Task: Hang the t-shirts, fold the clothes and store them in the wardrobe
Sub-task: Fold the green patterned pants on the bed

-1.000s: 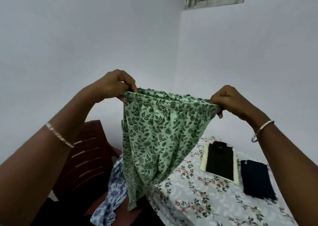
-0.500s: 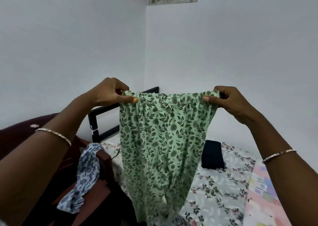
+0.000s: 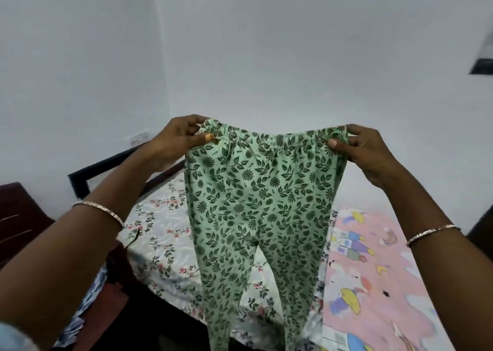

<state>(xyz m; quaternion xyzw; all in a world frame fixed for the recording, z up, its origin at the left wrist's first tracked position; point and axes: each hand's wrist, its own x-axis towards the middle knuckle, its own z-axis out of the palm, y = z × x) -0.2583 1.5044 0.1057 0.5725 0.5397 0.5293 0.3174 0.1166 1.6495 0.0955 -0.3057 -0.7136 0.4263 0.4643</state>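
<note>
Both hands pinching green trousers waistband, floral bed behind

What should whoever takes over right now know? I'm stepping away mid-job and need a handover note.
Left hand: pinches the left end of the waistband of the green leaf-print trousers.
Right hand: pinches the right end.
Trousers: held up, spread front-on, legs hanging down over the bed; a pink cartoon sheet lies on its right side.
Done: trousers opened out, not yet folded.
Left: fold them, probably on the bed, then store them; the wardrobe is not in view.
</note>
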